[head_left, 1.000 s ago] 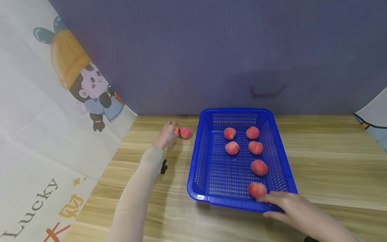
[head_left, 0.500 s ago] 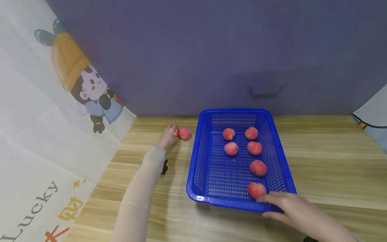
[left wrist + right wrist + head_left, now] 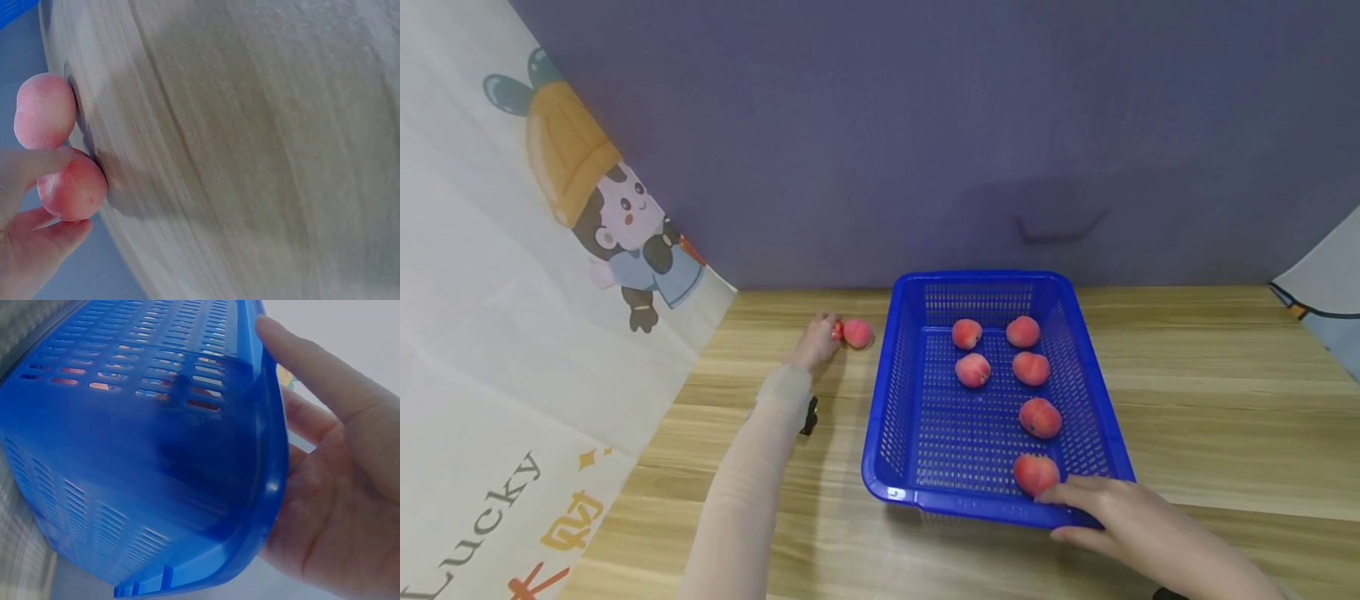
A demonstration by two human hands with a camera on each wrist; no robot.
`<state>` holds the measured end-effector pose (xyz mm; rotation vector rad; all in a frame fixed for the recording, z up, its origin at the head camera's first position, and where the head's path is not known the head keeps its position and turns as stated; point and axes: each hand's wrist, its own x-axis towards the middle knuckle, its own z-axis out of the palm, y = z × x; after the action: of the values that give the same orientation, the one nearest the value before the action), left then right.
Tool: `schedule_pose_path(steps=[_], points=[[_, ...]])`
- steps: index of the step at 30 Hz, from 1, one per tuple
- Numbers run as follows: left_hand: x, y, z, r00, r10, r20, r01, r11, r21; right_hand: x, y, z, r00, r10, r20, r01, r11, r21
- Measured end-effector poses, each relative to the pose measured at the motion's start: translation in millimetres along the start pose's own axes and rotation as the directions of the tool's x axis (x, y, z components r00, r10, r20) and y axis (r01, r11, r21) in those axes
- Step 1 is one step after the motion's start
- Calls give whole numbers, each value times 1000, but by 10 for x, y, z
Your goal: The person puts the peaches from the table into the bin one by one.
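Observation:
At the back left of the table, my left hand (image 3: pixel 815 343) holds a red peach (image 3: pixel 76 187) between thumb and fingertips, low over the wood. Right beside it lies a second, pinker peach (image 3: pixel 858 334); the left wrist view shows the two side by side. A blue perforated plastic basket (image 3: pixel 940 502) stands to the right with several peaches (image 3: pixel 973 370) spread on its floor. My right hand (image 3: pixel 1112 508) grips the basket's near right corner, fingers over the rim and thumb outside it. Its fingertips are right at the nearest peach (image 3: pixel 1037 475) in the basket.
The wooden table (image 3: pixel 1210 400) runs back to a dark grey-blue wall panel (image 3: pixel 850 150). A white printed sheet (image 3: pixel 467 292) borders the left side. A dark cord (image 3: pixel 1318 312) shows at the far right.
My left hand keeps its hold on the red peach, shifting very slightly. The whole scene drifts a little in the head view; the right hand stays on the basket's corner.

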<state>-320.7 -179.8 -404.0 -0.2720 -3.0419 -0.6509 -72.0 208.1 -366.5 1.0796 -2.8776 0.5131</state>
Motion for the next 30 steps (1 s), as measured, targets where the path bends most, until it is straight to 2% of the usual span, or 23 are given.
schedule_pose_path(steps=[8,17,24,30], points=[[1,-2,13,1000,14,-12,-14,1000,28,-4,8,19,998,-32,-59,30,999,-33],[6,-36,3,999,-27,-32,28,999,22,-1,18,25,992,-72,-107,67,997,-45],[-24,-41,-44,998,-37,-42,39,999,37,1,15,21,994,-66,-89,63,997,-42],[-59,29,-143,998,-23,-61,26,999,38,4,4,-1,996,-62,-62,61,998,-14]])
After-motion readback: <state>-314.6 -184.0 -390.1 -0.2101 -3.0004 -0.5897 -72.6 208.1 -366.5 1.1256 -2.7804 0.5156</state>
